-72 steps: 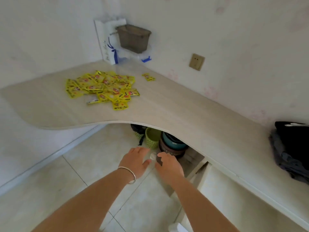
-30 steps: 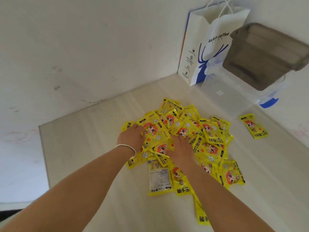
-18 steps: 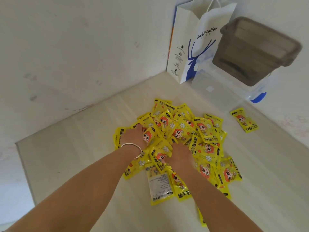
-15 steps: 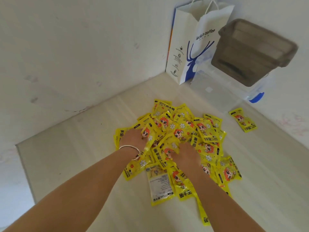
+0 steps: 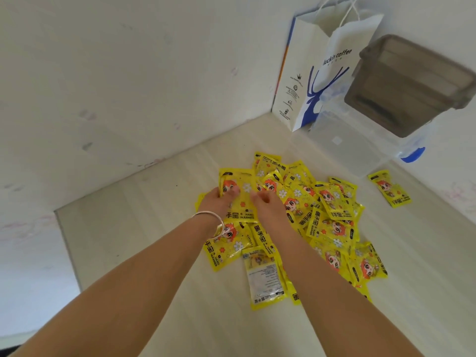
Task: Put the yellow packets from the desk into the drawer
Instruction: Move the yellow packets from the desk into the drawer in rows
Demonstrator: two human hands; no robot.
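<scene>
A heap of several yellow hand-warmer packets (image 5: 322,215) lies on the pale wooden desk (image 5: 128,228). My left hand (image 5: 215,202), with a silver bangle at the wrist, and my right hand (image 5: 268,204) both grip a raised bunch of packets (image 5: 240,195) at the heap's left side, thumbs on top. One packet (image 5: 265,276) lies face down with its white label showing. A single packet (image 5: 389,188) lies apart at the right. The drawer is out of view.
A white paper bag with a blue deer logo (image 5: 319,73) stands in the desk's corner against the wall. Beside it sits a clear plastic box (image 5: 345,145) with a grey-brown container (image 5: 412,83) on top. The desk's left edge (image 5: 67,253) is near.
My hands went from below the desk to the packet heap. In the last half second they gathered a bunch of packets and drew together at the heap's left side.
</scene>
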